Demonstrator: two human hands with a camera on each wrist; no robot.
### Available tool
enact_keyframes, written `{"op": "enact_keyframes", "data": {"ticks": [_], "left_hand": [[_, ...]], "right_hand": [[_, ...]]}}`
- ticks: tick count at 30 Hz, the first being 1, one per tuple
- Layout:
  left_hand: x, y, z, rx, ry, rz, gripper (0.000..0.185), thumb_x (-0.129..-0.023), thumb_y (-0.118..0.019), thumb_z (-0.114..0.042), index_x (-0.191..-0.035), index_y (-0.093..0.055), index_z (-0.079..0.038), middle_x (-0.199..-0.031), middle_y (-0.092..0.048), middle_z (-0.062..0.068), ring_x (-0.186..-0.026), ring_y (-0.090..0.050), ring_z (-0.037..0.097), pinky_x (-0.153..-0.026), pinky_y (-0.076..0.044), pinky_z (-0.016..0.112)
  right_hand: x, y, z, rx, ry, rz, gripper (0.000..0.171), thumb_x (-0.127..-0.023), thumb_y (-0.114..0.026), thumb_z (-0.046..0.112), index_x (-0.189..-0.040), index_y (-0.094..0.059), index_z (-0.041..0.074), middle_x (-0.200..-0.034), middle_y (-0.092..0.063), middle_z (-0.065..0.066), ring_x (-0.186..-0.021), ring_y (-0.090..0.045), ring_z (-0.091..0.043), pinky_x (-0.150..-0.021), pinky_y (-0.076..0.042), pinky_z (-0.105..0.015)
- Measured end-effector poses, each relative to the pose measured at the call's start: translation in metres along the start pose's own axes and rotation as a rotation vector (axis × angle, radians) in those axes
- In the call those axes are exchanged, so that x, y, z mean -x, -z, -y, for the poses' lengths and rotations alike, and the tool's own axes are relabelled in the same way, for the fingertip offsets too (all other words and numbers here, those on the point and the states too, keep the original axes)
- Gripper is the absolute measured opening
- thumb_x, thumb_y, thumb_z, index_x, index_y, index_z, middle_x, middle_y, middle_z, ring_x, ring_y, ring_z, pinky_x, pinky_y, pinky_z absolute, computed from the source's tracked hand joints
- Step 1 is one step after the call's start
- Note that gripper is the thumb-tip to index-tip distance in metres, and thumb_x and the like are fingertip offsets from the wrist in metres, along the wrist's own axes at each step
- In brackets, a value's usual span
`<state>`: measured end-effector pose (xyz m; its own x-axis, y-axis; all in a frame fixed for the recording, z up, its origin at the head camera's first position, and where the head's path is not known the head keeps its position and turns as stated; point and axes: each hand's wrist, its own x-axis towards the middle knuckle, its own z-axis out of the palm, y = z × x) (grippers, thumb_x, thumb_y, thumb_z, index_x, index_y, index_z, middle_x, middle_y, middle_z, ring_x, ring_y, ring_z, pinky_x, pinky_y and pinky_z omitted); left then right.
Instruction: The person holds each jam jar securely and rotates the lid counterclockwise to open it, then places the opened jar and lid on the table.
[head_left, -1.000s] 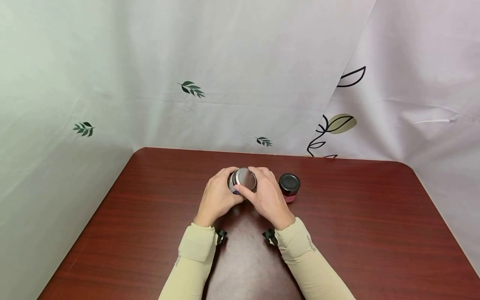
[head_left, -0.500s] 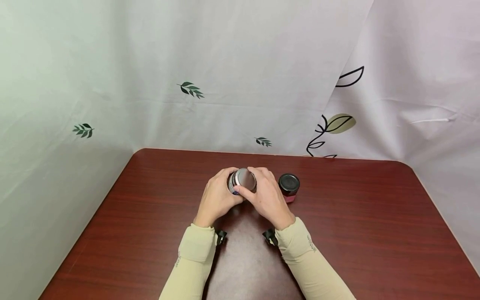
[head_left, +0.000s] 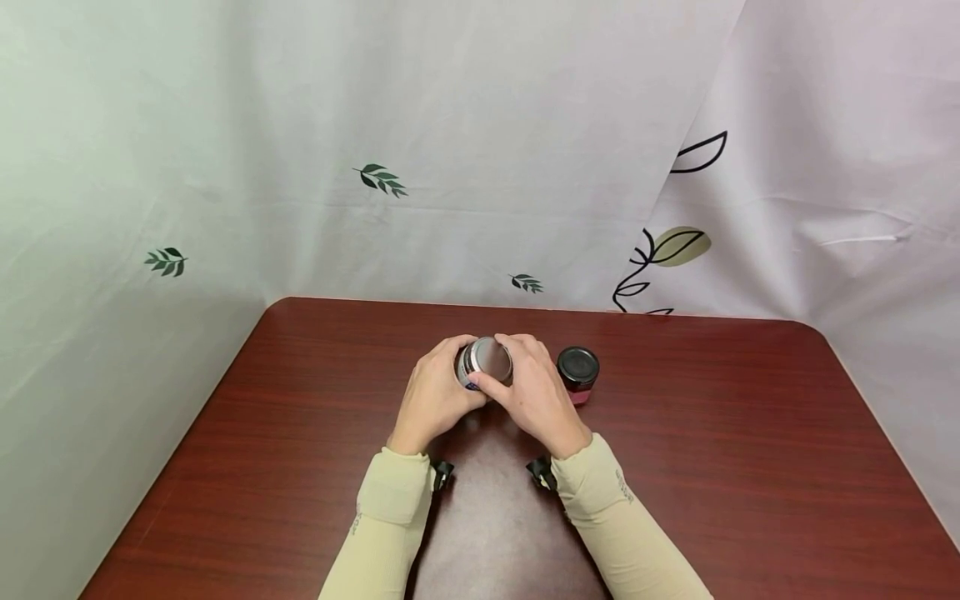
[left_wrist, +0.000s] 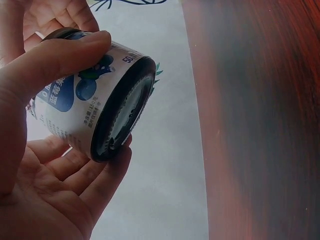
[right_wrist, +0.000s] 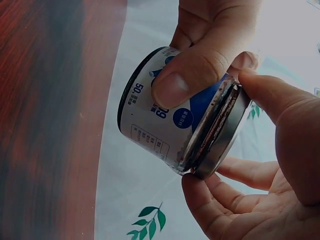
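Over the middle of the table, a small glass jar (right_wrist: 150, 115) with a white and blue label, blueberries pictured on it, is held tilted off the surface. My left hand (head_left: 435, 392) grips its body, the thumb (left_wrist: 75, 52) pressed across the label and the fingers round the other side. The silver lid (head_left: 493, 357) sits at the jar's mouth, pinched at the rim between thumb and fingers of my right hand (head_left: 536, 387). A dark band shows between label and lid; whether the lid is loose I cannot tell. The jar's bottom (left_wrist: 127, 110) is dark.
A second jar (head_left: 578, 375), with a black lid and red label, stands upright just right of my right hand. The reddish-brown wooden table (head_left: 712, 450) reaches back to a pale leaf-printed curtain (head_left: 450, 125).
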<state>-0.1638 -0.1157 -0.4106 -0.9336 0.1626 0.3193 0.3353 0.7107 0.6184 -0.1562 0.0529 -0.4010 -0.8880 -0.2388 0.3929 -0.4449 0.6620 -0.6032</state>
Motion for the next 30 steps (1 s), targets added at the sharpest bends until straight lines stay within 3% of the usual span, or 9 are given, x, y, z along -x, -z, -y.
{"op": "enact_keyframes", "data": {"ticks": [30], "left_hand": [[-0.0012,-0.0016,0.0011,-0.018,-0.001,0.019,0.069,-0.065,-0.089,-0.017,-0.129,-0.064,-0.007,-0.118,-0.067,0.006,-0.1,-0.065,0.023,-0.087,-0.053,0.039]], "right_hand": [[-0.0002,0.0001,-0.0021,0.019,0.016,0.027,0.063,-0.087,-0.08,0.034,-0.132,-0.059,-0.005,-0.122,-0.061,-0.018,-0.115,-0.056,-0.034,-0.098,-0.047,-0.042]]}}
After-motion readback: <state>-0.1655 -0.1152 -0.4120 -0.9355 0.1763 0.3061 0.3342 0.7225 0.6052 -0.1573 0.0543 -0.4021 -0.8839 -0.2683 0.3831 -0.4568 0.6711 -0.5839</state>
